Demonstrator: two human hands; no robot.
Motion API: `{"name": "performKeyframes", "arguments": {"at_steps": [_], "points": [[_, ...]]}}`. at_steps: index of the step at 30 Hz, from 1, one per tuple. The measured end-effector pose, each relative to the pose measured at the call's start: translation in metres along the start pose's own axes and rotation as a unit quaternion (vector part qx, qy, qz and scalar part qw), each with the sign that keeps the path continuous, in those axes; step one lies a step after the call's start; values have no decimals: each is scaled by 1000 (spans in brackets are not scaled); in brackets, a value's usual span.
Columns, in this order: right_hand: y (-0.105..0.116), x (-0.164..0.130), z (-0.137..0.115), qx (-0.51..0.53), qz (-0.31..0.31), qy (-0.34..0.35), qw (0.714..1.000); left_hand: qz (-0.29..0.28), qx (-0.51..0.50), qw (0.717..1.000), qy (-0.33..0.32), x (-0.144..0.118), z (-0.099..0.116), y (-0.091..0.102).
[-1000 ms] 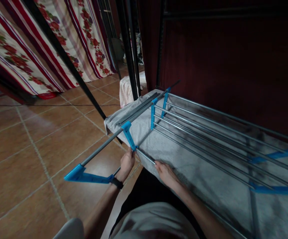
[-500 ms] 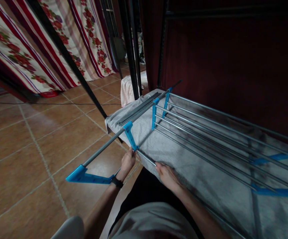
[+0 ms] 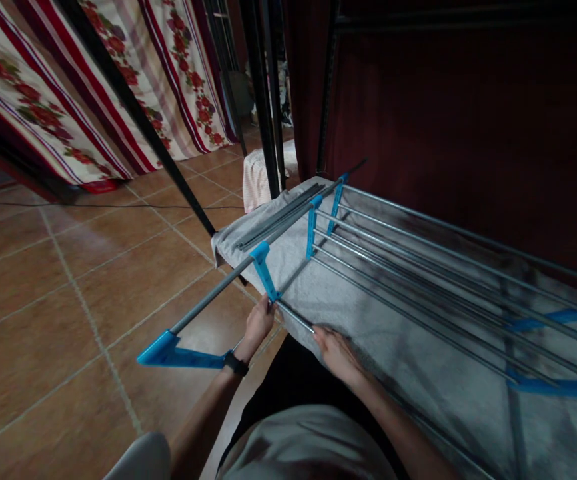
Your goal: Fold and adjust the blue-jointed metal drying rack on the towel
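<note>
A partly assembled clothes drying rack of metal tubes and blue plastic brackets lies across the grey cloth. My left hand [image 3: 260,323], with a black band on its wrist, is closed around the lower end of a blue bracket [image 3: 265,273], where a metal rod [image 3: 296,315] meets it. Farther along that same rod, my right hand [image 3: 336,350] grips it with fingers wrapped over. The exact joint at the left fingertips is hidden. A long side tube [image 3: 208,297] passes through the bracket's top and ends in a blue corner piece [image 3: 158,348] near my left forearm.
Several loose thin rods [image 3: 278,217] lie on the grey cloth [image 3: 388,383] behind the side tube. A row of parallel tubes [image 3: 408,273] stretches right. Black posts [image 3: 266,100] stand at the back, and a floral curtain [image 3: 118,73] hangs over the tiled floor [image 3: 33,333].
The rack and both hands sit very slightly farther right in view. Both grips look the same as before.
</note>
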State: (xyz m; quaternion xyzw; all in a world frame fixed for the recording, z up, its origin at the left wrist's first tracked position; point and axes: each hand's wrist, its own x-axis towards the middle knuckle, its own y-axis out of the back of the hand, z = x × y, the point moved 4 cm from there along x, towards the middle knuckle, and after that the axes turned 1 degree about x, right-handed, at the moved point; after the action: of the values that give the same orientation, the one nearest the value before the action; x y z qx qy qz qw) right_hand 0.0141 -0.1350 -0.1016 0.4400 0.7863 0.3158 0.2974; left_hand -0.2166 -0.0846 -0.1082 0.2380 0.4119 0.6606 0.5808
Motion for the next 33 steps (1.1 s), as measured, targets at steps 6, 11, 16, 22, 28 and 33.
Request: {"name": "performKeyframes", "arguments": {"at_steps": [6,11,16,22,28,33], "points": [[-1,1,6,17,-8,-16,1000,-13,11,1000,6,-6,7,-1],[2,0,9,32,-11,-18,999,-16,17,1000,10,-11,16,-1],[2,-1,12,28,-14,-35,999,-5,36,999,15,-15,19,-4],[5,-2,9,25,-16,-54,998,7,47,999,17,-16,18,-6],[10,-2,1,-22,-22,-56,998,3,47,999,9,-16,21,-4],[11,-13,-2,-37,55,-33,997,-14,17,1000,5,-12,18,-3]]}}
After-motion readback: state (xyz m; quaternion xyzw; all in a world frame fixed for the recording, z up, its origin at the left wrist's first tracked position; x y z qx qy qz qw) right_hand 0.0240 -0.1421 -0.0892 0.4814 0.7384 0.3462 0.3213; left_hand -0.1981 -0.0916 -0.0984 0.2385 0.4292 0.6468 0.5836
